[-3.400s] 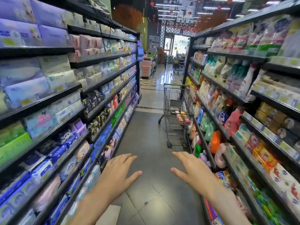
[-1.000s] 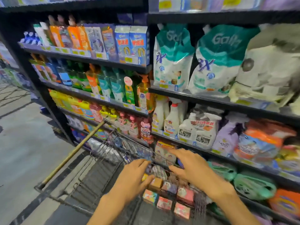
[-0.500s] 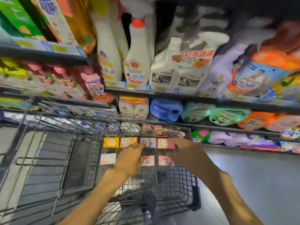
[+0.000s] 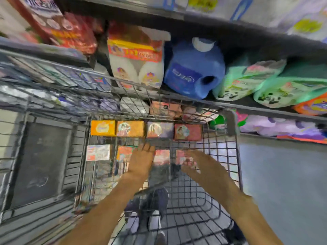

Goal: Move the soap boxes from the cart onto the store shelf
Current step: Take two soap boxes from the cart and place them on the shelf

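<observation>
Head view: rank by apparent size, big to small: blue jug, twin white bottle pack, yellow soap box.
1. blue jug and twin white bottle pack: look alike, unranked.
2. yellow soap box: clearly smallest.

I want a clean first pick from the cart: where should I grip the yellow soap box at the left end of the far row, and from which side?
Probably from above. The yellow soap box lies flat, face up, in the cart. Its right end abuts the orange box, so pinch its long near and far edges.
</observation>
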Action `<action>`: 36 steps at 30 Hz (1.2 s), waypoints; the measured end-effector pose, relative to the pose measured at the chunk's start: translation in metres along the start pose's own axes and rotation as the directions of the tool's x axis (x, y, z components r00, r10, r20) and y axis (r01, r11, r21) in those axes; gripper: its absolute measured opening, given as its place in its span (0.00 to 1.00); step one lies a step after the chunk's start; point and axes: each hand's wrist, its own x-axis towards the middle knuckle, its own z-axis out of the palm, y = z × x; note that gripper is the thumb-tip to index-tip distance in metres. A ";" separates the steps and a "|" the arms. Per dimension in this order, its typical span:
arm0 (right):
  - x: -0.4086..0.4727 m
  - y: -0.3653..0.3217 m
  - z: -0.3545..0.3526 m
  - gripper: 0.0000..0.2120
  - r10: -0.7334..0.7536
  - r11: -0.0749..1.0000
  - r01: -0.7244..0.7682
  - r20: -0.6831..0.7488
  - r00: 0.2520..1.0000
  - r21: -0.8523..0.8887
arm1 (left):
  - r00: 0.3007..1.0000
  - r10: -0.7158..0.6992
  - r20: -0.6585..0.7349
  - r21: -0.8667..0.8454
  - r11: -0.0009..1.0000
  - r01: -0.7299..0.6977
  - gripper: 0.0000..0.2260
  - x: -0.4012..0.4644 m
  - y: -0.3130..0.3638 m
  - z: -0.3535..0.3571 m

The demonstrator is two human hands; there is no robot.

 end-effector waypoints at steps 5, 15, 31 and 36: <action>0.000 0.010 0.011 0.24 0.022 1.000 -0.022 -0.010 1.000 0.019 | 0.997 0.012 -0.074 0.008 1.000 -0.011 0.32 0.001 0.001 0.003; 0.025 0.015 0.019 0.29 0.218 0.973 -0.213 -0.057 0.974 0.087 | 0.991 0.011 -0.132 -0.538 0.839 -0.081 0.10 -0.039 -0.023 -0.025; 0.072 0.068 0.107 0.13 0.490 0.802 -0.395 -0.117 0.864 0.448 | 0.974 -0.228 0.013 -0.888 0.445 0.116 0.23 -0.078 -0.030 -0.013; 0.068 0.064 0.101 0.17 0.545 0.758 -0.406 -0.155 0.824 0.510 | 0.974 -0.217 0.065 -0.924 0.355 0.140 0.24 -0.083 -0.031 -0.022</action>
